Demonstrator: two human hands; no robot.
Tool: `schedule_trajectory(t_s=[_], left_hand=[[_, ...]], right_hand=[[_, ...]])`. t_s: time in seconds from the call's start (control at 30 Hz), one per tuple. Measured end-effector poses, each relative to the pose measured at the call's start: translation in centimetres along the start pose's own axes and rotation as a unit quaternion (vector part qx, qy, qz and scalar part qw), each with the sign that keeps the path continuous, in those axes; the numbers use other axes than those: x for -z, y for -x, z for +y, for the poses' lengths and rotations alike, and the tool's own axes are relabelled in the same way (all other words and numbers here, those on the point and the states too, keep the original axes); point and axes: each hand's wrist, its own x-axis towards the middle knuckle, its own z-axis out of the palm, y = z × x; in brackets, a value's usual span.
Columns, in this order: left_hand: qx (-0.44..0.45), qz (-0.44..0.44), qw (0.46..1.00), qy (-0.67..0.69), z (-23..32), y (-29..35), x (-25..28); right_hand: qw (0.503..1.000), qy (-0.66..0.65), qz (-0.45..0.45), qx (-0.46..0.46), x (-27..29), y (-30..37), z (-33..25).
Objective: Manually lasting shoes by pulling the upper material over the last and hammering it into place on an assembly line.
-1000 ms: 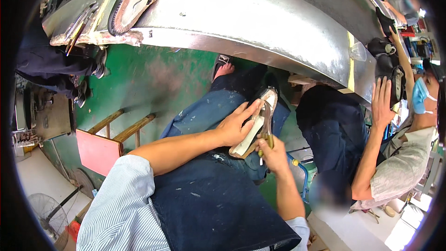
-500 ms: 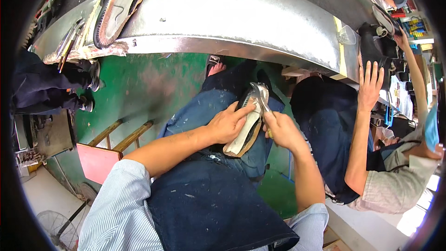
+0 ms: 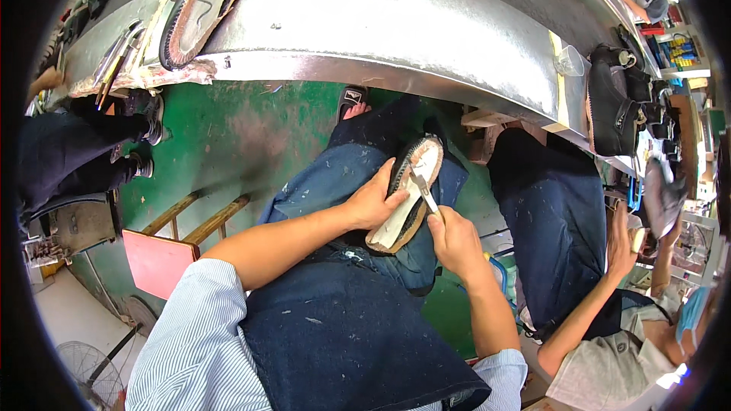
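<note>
An unfinished shoe (image 3: 394, 227) lies bottom up across my lap, its pale insole and stitched dark edge showing. My left hand (image 3: 371, 202) grips it along the left side, thumb near the insole. In my right hand (image 3: 458, 242) is a pair of metal pincers (image 3: 429, 198), closed round by the fingers. The pincers' head lies over the forepart of the shoe bottom; whether the jaws touch it I cannot tell. A dark blue apron (image 3: 335, 327) covers my lap beneath the shoe.
A metal-topped bench (image 3: 358, 23) runs ahead, bearing another shoe bottom (image 3: 199, 15), slim tools (image 3: 118, 61) and a clear plastic cup (image 3: 569, 61). Black boots (image 3: 611, 106) stand at its right. A co-worker (image 3: 624, 358) handles a dark shoe (image 3: 662, 196) there. A pink-topped stool (image 3: 160, 260) is at left.
My right hand has turned the pincers, which now show edge-on and sit lower on the shoe. My left fingers have drawn back from the insole to the shoe's side. The co-worker's hands have moved nearer.
</note>
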Motion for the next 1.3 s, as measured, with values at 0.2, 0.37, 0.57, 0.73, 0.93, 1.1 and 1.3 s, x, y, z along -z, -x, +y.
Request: schedule_trajectory(t_s=[0.2, 0.37, 0.57, 0.73, 0.93, 1.1, 1.3], left_hand=[[0.122, -0.104, 0.983, 0.085, 2.5, -1.2, 2.6], [0.144, -0.153, 0.969, 0.132, 1.8, -2.3, 2.7], [0.151, -0.141, 0.974, 0.097, 2.5, -2.1, 2.4], [0.063, -0.074, 0.995, 0.004, -0.4, -1.9, 1.2], [-0.083, -0.024, 0.996, -0.010, -2.0, 1.6, -1.2], [0.033, -0.171, 0.984, -0.018, -0.9, 5.6, 0.4], [0.045, -0.126, 0.989, 0.067, -0.8, 4.7, 0.1]], right_hand=[[0.983, -0.118, -0.065, -0.124, -1.0, 2.0, 1.7], [0.988, -0.012, -0.156, -0.003, 1.1, 5.4, 0.5], [0.959, 0.260, -0.070, 0.090, -1.0, 5.4, -1.5], [0.993, 0.075, -0.086, 0.029, -2.7, 6.8, 1.3], [0.807, -0.472, -0.275, -0.226, -4.9, 8.9, 5.2], [0.767, -0.515, -0.308, -0.229, -4.3, 9.0, 6.0], [0.828, -0.381, -0.338, -0.234, 1.2, 8.4, 3.4]])
